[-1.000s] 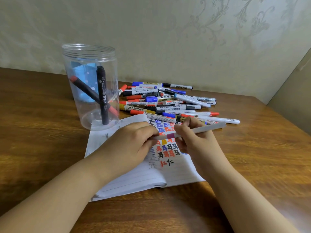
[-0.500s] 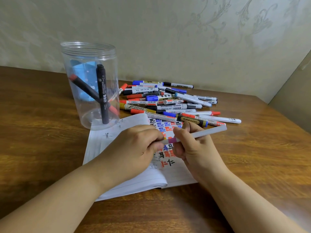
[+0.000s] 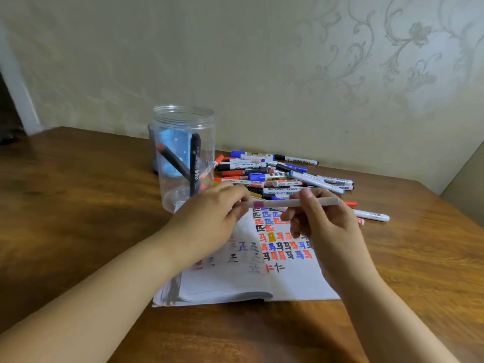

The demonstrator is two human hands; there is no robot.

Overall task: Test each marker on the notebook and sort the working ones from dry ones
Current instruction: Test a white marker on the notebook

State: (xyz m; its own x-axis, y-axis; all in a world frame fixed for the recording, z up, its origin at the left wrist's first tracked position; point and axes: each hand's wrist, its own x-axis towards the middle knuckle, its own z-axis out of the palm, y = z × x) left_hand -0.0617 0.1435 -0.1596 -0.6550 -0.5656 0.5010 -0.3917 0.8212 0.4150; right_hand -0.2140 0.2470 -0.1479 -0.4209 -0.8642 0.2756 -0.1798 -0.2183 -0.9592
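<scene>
While hands (image 3: 264, 218) blur, marker (image 3: 293, 203) tip hidden

left hand (image 3: 212, 218) pinches one end of grey pen (image 3: 293, 203) | right hand (image 3: 322, 221) grips its middle, pen level above notebook (image 3: 285, 281) | page full of coloured marks | marker pile (image 3: 282, 176) behind | jar (image 3: 183, 158) holds two markers | wooden worktop (image 3: 78, 205)
</scene>
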